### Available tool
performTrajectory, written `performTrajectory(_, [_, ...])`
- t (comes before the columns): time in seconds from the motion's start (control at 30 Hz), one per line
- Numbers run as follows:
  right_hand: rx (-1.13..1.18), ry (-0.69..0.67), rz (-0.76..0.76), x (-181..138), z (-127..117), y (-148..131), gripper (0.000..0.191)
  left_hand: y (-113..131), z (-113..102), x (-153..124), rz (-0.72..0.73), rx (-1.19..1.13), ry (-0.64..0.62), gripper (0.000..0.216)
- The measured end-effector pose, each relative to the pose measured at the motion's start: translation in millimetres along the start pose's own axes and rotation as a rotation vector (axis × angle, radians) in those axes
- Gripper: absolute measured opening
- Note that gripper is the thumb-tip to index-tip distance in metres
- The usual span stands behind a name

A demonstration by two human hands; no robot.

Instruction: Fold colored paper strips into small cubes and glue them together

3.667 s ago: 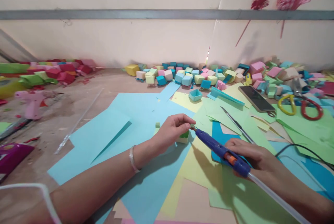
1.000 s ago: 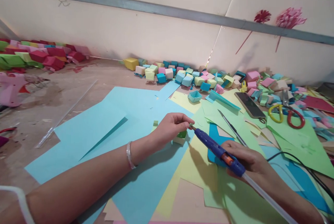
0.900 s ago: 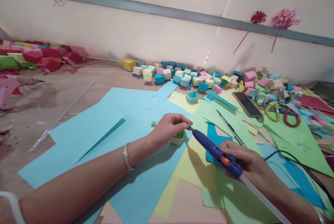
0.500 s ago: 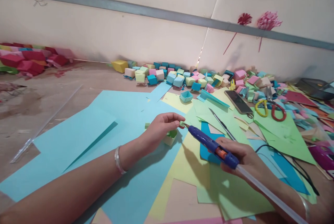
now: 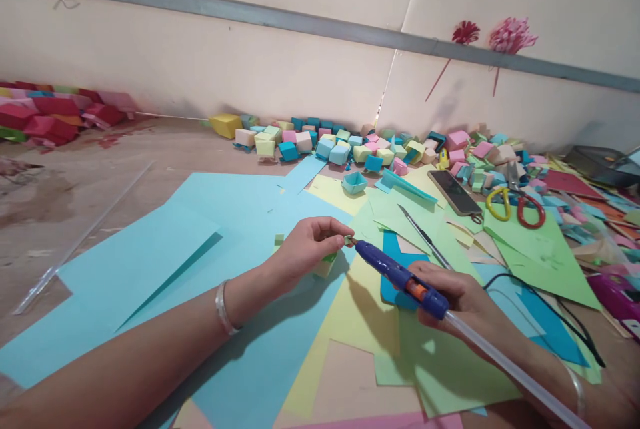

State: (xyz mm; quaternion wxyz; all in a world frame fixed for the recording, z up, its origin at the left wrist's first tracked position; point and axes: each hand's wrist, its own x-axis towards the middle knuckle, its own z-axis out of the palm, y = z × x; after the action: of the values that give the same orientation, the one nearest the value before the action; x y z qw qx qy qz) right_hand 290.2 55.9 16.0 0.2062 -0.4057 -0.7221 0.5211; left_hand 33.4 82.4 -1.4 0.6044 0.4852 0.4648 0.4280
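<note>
The left hand (image 5: 311, 247) (bracelet (image 5: 225, 307) at its wrist) pinched a small green piece (image 5: 347, 240) over paper sheets (image 5: 240, 212); the right hand (image 5: 453, 292) gripped a blue glue gun (image 5: 383, 264), tip at the piece.

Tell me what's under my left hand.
Beneath your left hand, part of a small pale-green paper box shows over light-blue paper; the hand hides the rest of the box.
</note>
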Motion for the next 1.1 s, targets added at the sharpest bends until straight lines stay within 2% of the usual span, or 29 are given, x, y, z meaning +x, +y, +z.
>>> performTrajectory(0.23, [0.02, 0.006, 0.012, -1.6, -0.1, -1.2, 0.01, 0.5, 0.4, -0.4, 0.017, 0.005, 0.001, 0.018])
performTrajectory(0.67, [0.019, 0.01, -0.032, -2.1, -1.8, 1.4, 0.029, -0.7, -0.5, 0.5, 0.017, -0.031, -0.019, 0.024])
performTrajectory(1.1, [-0.035, 0.045, -0.023, -2.7, -1.6, -0.6, 0.027, 2.7, 1.5, -1.5, -0.002, 0.004, -0.002, 0.023])
